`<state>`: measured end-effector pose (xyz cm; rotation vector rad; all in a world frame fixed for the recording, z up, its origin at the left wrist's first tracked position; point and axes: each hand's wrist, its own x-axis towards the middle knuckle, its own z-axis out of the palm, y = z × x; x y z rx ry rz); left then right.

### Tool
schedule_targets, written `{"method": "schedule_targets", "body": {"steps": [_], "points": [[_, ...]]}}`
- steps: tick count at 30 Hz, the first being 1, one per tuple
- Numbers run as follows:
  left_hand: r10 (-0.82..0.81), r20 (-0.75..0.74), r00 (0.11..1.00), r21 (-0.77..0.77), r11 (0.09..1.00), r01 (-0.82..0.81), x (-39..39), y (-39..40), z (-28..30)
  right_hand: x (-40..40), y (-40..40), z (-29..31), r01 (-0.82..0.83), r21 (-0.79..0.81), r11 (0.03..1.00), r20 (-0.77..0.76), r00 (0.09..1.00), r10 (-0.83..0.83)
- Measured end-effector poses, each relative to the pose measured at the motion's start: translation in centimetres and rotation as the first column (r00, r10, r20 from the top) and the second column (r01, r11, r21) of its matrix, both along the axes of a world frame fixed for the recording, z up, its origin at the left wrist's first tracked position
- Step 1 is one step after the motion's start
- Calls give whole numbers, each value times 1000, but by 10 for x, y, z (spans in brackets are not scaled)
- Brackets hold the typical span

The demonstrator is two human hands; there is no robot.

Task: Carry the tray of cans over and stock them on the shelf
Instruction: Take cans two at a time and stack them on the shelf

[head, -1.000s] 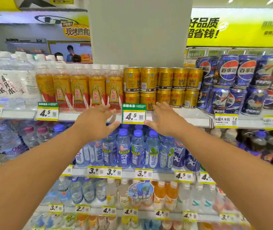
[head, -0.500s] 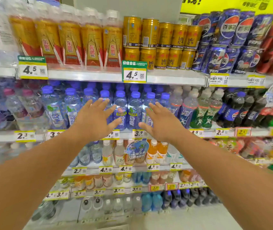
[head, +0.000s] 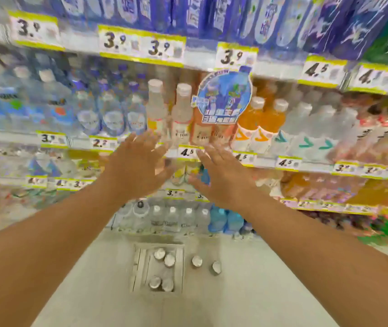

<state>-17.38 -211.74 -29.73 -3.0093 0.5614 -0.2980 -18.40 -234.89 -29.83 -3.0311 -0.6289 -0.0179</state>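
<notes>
- View has dropped from the gold-can shelf to the floor; both hands came down with it.
- Left hand (head: 138, 168) and right hand (head: 223, 178) are spread, holding nothing.
- Below them lies the tray (head: 138, 267) with four cans (head: 169, 260); two more, blurry, stand just right of the tray.
- Likely reaching for another load.

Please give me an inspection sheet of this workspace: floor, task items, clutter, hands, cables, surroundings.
Surface: pale floor, bare apart from the items below.
Job's things: tray on the floor holding four cans; two loose cans stand on the floor to its right.
Clutter: nothing seen.
Grippers: left hand and right hand both open, empty, stretched forward.
Cables: nothing seen.
Surroundings: shelves of bottled drinks with yellow price tags; image blurred.
</notes>
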Motion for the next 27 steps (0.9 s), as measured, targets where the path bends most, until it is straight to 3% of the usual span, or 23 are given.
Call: {"method": "schedule_targets", "body": {"steps": [4, 9, 14, 21, 27], "points": [[32, 2, 999, -15, 999, -32, -17, 11, -130, -8, 12, -113, -39, 14, 999, -49, 998, 40], [64, -71, 995, -29, 997, -66, -37, 24, -290, -15, 30, -275, -34, -29, 999, -106, 994, 31], [111, -154, 982, 27, 994, -108, -46, 38, -436, -16, 42, -416, -48, 30, 998, -182, 982, 53], [154, -214, 965, 14, 988, -155, -46, 42, -582, -17, 54, -569, -29, 136, 990, -276, 959, 66], [146, -264, 953, -30, 987, -160, -49, 39, -674, -33, 62, -652, 11, 200, 980, -391, 918, 70]]}}
